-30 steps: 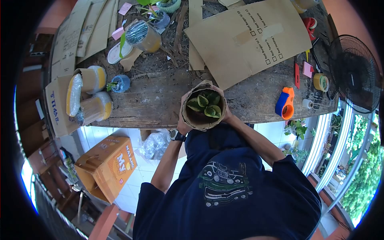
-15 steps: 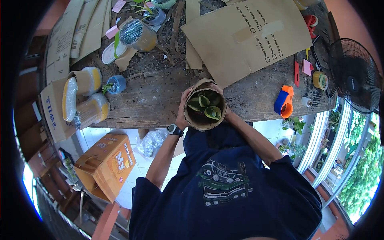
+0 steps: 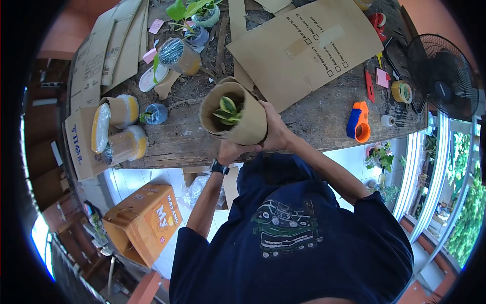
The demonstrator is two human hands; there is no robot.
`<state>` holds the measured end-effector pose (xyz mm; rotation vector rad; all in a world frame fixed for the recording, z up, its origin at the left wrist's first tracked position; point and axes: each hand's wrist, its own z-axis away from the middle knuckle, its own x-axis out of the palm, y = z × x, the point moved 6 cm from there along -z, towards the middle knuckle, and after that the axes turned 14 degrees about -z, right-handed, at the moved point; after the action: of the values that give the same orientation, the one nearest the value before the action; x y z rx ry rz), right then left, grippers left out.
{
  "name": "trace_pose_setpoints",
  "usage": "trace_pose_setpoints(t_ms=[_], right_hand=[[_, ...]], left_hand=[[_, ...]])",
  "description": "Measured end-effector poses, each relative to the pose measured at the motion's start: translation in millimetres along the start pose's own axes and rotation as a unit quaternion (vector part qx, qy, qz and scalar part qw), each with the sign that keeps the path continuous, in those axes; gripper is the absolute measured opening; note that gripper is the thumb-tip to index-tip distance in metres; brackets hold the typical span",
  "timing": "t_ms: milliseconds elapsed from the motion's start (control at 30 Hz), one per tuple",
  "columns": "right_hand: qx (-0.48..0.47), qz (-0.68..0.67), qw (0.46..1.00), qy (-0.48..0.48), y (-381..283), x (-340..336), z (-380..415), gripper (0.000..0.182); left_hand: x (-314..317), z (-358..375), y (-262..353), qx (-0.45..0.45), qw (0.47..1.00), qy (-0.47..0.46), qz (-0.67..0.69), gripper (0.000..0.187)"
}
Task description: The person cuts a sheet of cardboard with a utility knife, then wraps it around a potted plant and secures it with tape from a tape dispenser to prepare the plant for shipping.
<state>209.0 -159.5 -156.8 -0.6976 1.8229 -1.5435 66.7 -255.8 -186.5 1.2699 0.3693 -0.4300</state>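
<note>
A cardboard tube (image 3: 253, 121) is tilted above the near edge of the table, its open end facing away to the left. Inside it sits a plant (image 3: 229, 109) with green and yellow leaves; its base is hidden. My left hand (image 3: 235, 151) supports the tube low at the near end, its fingers partly covered. Wrapped against the right side of the tube is my right hand (image 3: 275, 129). A large flat cardboard sheet (image 3: 304, 55) with printed text lies just beyond the tube.
The wooden table (image 3: 177, 144) also bears wrapped cardboard rolls (image 3: 126, 144), a small blue pot (image 3: 156, 114), a wrapped container (image 3: 179, 57), an orange and blue tape dispenser (image 3: 358, 122), a tape roll (image 3: 401, 91) and a red cutter (image 3: 369, 86). A fan (image 3: 443, 76) stands at the right.
The tube has tipped from facing up toward me to leaning left and away, so its side now shows. My right hand has shifted lower along its side.
</note>
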Motion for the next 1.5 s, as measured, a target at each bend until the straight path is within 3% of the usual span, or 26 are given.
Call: trace_pose_setpoints(t_ms=[67, 100, 167, 200, 300, 400, 500, 600, 700, 800, 900, 1000, 1100, 1200, 1300, 1500], right_hand=[[0.061, 0.071, 0.993, -0.068, -39.5, -10.9, -9.9, 0.128], [0.092, 0.106, 0.985, -0.100, -53.7, -15.1, -12.2, 0.129], [0.114, 0.085, 0.984, -0.109, -72.6, -27.2, -12.6, 0.132], [0.125, 0.075, 0.983, -0.114, -78.9, -31.1, -13.0, 0.133], [0.078, 0.236, 0.968, -0.028, -104.7, -39.3, -4.4, 0.127], [0.047, 0.012, 0.997, 0.056, -77.1, -44.0, 5.2, 0.121], [0.230, -0.178, 0.957, 0.007, -30.5, -41.9, 18.4, 0.119], [0.253, -0.136, 0.958, -0.001, -9.6, -42.5, 18.6, 0.114], [0.273, -0.188, 0.942, -0.059, -0.3, -34.1, 15.5, 0.095], [0.309, -0.207, 0.928, 0.020, 3.6, -37.0, 20.8, 0.081], [0.236, -0.095, 0.967, 0.013, 1.8, -39.0, 12.9, 0.083], [0.163, 0.027, 0.985, 0.050, -4.9, -39.9, 7.7, 0.082], [0.177, 0.124, 0.974, 0.062, -13.7, -34.3, 9.4, 0.086], [0.137, 0.140, 0.974, 0.111, -14.2, -19.6, 13.5, 0.085], [0.136, 0.141, 0.975, 0.103, -15.7, -12.2, 13.5, 0.089], [0.156, 0.164, 0.974, 0.017, -23.4, -17.7, 1.7, 0.078]], left_hand=[[-3.4, 8.6, -2.1, 0.015, 1.000, 0.027, -0.002, 0.088], [5.2, 15.3, -9.4, -0.019, 0.988, 0.016, 0.150, 0.087], [30.8, 28.3, -19.4, -0.089, 0.893, -0.009, 0.441, 0.085], [44.7, 28.6, -31.8, -0.060, 0.863, -0.026, 0.501, 0.083], [58.6, 31.5, -27.5, -0.023, 0.819, -0.030, 0.572, 0.083], [69.4, 35.4, -41.0, -0.079, 0.834, -0.019, 0.546, 0.093], [73.5, 35.2, -44.2, -0.064, 0.834, -0.013, 0.548, 0.097], [75.7, 38.1, -47.2, -0.091, 0.843, -0.032, 0.529, 0.099], [70.5, 32.3, -45.0, -0.081, 0.834, 0.002, 0.546, 0.079], [51.5, 23.9, -23.5, -0.139, 0.850, 0.031, 0.508, 0.077], [43.0, 9.2, -15.3, -0.120, 0.917, 0.072, 0.373, 0.082], [39.6, 4.6, -0.4, -0.141, 0.924, 0.193, 0.298, 0.097], [46.1, 2.5, 2.2, -0.200, 0.918, 0.271, 0.208, 0.099], [51.5, -1.8, -0.5, -0.207, 0.908, 0.318, 0.177, 0.104], [46.3, -6.0, -5.1, -0.213, 0.885, 0.349, 0.222, 0.110], [36.1, -18.2, -18.9, -0.214, 0.892, 0.304, 0.256, 0.104]])
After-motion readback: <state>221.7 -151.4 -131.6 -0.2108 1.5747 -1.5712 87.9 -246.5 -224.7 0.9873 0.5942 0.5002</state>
